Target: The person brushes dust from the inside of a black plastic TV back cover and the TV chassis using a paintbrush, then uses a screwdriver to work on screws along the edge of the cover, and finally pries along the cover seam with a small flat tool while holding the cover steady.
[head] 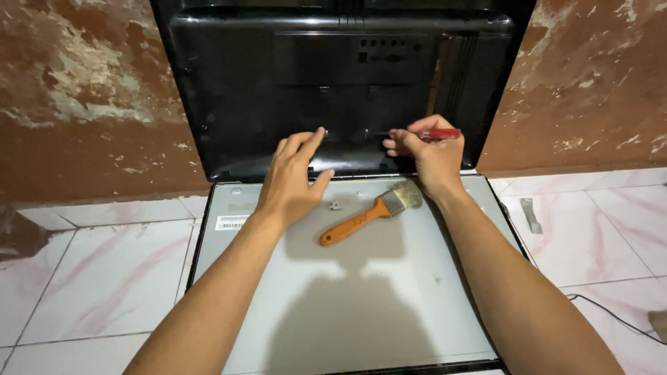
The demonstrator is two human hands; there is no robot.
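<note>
On the floor: a flat grey metal panel in a thin black frame lies on pink-veined white marble tiles, its far edge meeting a black moulded plastic back cover that stands propped against a peeling reddish wall.
Left hand: the left hand is open and holds nothing; its fingers are spread and the fingertips rest on the lower part of the black cover.
Right hand: the right hand is closed around a red-handled screwdriver, held level with the handle towards the right and its tip aimed left at the lower middle of the cover.
Contact point: whether the tip sits in a screw I cannot tell; the spot is dark.
On the panel: an orange-handled paintbrush with pale bristles lies near both wrists, and a small silvery metal fitting lies just beside the left wrist.
Aside: a short grey metal strip lies on a tile to the right, and a thin black cable runs near the right forearm.
Progress, as I judge it: the cover already stands clear of the panel, so the opening up looks done; work on the inside of the cover is under way.
</note>
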